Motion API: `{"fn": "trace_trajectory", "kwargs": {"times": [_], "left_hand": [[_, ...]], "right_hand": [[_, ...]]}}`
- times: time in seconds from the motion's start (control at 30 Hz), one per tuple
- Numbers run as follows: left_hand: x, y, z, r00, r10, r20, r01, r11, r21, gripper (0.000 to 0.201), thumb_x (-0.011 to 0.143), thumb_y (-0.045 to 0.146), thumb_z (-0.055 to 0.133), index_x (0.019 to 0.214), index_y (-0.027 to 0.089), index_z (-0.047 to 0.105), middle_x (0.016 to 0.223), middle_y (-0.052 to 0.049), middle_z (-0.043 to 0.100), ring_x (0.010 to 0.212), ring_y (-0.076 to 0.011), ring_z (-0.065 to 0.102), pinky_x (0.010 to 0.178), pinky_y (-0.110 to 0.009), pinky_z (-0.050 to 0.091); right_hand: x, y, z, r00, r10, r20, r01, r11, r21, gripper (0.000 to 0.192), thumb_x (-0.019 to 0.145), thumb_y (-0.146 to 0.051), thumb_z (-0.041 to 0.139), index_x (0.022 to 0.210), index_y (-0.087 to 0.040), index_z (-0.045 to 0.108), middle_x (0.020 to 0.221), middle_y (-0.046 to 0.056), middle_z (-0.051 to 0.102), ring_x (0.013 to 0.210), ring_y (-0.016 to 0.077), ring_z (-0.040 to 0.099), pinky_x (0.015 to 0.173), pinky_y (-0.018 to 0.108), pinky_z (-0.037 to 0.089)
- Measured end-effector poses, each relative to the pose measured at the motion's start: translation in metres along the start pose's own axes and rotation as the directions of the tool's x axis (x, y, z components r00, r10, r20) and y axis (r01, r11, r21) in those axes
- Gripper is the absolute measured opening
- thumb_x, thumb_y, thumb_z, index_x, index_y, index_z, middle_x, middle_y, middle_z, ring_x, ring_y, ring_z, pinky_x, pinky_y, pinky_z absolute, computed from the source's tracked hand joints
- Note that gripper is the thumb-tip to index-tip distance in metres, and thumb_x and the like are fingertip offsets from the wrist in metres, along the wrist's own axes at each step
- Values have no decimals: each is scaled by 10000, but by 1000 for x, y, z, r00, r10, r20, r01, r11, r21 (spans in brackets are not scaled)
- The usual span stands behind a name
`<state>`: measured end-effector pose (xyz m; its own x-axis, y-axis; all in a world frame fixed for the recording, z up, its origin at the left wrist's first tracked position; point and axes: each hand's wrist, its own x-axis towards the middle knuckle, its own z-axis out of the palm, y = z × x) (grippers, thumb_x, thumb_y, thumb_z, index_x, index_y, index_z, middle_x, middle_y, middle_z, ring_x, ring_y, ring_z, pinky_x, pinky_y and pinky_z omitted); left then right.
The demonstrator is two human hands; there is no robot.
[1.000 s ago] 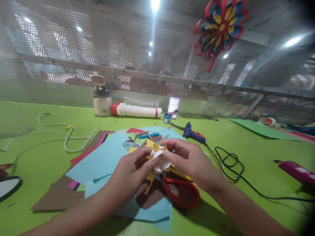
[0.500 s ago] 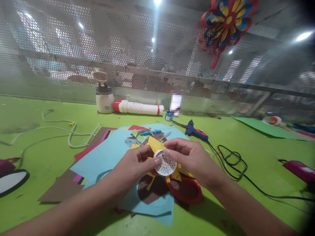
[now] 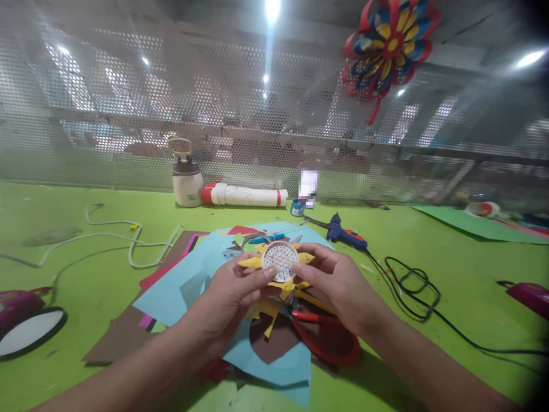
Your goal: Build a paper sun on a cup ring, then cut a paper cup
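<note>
Between my hands is a round white paper disc (image 3: 279, 258) with small dots and crossing dark lines, yellow paper pieces sticking out around its edge. My left hand (image 3: 234, 283) pinches it from the left, thumb on the lower rim. My right hand (image 3: 338, 280) grips it from the right, thumb on the face and fingers behind. What the hidden fingers touch cannot be seen. Just below lie yellow paper scraps (image 3: 269, 312), a dark brown paper piece (image 3: 274, 337) and red-handled scissors (image 3: 358, 346).
Light blue paper sheets (image 3: 167, 297) and brown card (image 3: 115, 337) cover the green table. Behind them are a tape roll (image 3: 246, 243), blue pen (image 3: 272, 238), glue gun (image 3: 343, 233) with a looping black cord (image 3: 433, 306), sprayer bottle (image 3: 187, 186) and white tube (image 3: 251, 196).
The disc has been raised and turned more face-on, and yellow pieces now show on both its sides. Both hands stay on it. The camera view has shifted slightly.
</note>
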<state>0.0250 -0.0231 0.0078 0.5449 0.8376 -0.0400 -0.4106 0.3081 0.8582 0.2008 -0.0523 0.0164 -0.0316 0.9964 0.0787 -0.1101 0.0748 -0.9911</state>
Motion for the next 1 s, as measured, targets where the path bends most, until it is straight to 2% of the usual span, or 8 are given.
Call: {"fn": "trace_trajectory", "kwargs": {"times": [0.2,0.33,0.47,0.53,0.63,0.77,0.9,1.0], "left_hand": [[2,2,-5,999,-39,21,39,999,-35,241,850,313,616,1016,155,693,1058,-86,708,915,-175,645,789,-265,489],[2,-3,-7,986,-115,121,102,989,106,267,807,254,684,1039,121,680,984,-105,711,864,-175,639,819,-293,469],[2,-5,-4,992,-113,53,103,980,169,266,769,238,726,982,96,654,912,-118,711,806,-177,645,792,-304,470],[4,-4,-4,998,-51,-20,53,991,124,275,758,223,730,984,113,618,889,-107,710,777,-176,651,799,-325,480],[9,-4,-7,990,39,-137,-30,997,64,286,746,212,734,967,145,565,797,-67,695,733,-181,660,764,-340,499],[11,-3,-11,972,144,-186,-133,989,67,234,770,226,711,911,165,534,703,-26,664,638,-148,636,708,-318,511],[5,-3,-7,980,117,-159,-111,993,47,261,785,257,699,940,175,507,756,-52,697,585,-141,627,625,-296,508],[1,-4,-2,987,95,-129,-90,995,43,287,781,272,708,943,179,490,798,-70,713,603,-141,638,613,-272,494]], "right_hand": [[0,-10,-11,986,-19,166,33,996,-85,268,776,-283,732,1010,-158,696,976,68,707,882,176,645,827,325,507],[-1,-12,-11,965,64,255,-35,993,-116,209,776,-287,729,941,-161,709,934,63,701,891,192,641,822,332,500],[2,-4,-9,976,59,210,-48,997,-56,224,796,-328,718,951,-167,702,892,45,680,823,158,624,787,308,493],[5,3,-8,993,44,112,-44,999,2,257,827,-386,681,967,-171,694,834,28,655,744,129,598,732,284,488],[8,14,-6,996,79,-36,-75,992,99,307,832,-449,661,867,-145,681,782,28,637,702,117,581,699,260,481],[4,21,1,987,160,22,-161,984,77,260,805,-394,708,850,-138,686,777,22,641,716,112,587,717,245,481],[-8,17,15,970,144,197,-134,989,-67,246,822,-339,705,997,-166,691,854,33,678,811,145,621,740,257,491],[-12,14,24,976,130,176,-122,991,-56,269,791,-362,729,972,-165,704,910,49,703,773,144,621,740,276,498]]}}
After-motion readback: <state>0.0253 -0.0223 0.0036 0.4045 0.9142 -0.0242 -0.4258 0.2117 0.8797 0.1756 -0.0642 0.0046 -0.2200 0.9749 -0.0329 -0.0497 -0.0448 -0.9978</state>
